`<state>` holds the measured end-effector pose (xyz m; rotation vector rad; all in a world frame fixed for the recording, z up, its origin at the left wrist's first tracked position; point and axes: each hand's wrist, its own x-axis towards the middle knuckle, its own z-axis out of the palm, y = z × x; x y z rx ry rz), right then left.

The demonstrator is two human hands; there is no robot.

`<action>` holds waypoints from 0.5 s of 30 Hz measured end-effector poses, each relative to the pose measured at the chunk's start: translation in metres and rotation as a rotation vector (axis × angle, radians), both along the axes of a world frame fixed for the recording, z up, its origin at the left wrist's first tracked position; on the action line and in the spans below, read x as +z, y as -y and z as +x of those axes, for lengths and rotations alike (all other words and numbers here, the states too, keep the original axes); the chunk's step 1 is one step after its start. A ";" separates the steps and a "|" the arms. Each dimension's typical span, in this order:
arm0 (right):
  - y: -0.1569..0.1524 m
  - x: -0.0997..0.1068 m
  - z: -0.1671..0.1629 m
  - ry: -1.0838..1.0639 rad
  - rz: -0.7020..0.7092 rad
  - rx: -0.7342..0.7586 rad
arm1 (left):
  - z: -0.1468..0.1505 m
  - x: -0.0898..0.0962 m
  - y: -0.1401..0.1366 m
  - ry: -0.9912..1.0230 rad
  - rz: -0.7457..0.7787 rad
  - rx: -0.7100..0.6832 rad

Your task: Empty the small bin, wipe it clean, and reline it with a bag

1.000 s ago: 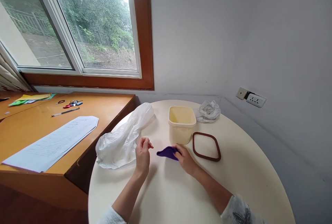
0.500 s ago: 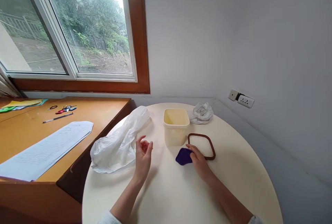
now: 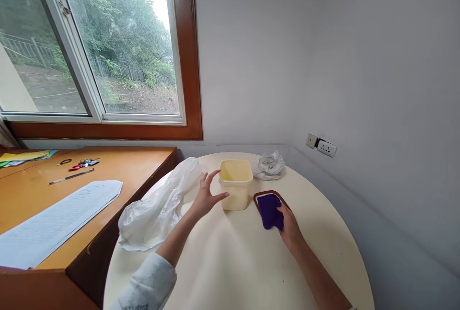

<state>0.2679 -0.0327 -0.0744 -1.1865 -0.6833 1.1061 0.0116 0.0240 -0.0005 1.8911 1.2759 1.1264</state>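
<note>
A pale yellow plastic tub (image 3: 235, 194) stands upright and uncovered on the round table. Beside its left wall is my left hand (image 3: 207, 196), fingers and thumb spread; whether it touches the tub I cannot tell. My right hand (image 3: 290, 228) grips a folded purple cloth (image 3: 269, 212) by its right side. Behind the cloth lies a brown rounded-square frame (image 3: 272, 192), which looks like a lid rim and is partly covered by cloth and hand.
A white plastic bag (image 3: 154, 216) lies along the table's left side, and a crumpled bag (image 3: 271, 166) sits behind the tub. The wooden desk (image 3: 140, 166) at left carries papers (image 3: 68, 219), a pen (image 3: 72, 176) and keys (image 3: 86, 162). The wall rises behind the round table (image 3: 247, 271).
My left hand has reached forward to the tub and spread its fingers. My right hand has shifted right with the purple cloth, lifting it in front of the brown frame. The view has tilted slightly.
</note>
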 end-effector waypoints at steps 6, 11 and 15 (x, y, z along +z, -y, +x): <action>0.009 0.018 0.003 -0.261 -0.041 0.064 | 0.010 0.017 -0.001 -0.160 0.136 -0.054; 0.014 0.048 0.004 -0.142 0.028 0.072 | 0.005 0.020 0.041 -0.138 0.219 -0.093; 0.021 0.094 -0.003 -0.027 0.158 0.106 | -0.002 0.020 0.083 -0.187 0.162 -0.081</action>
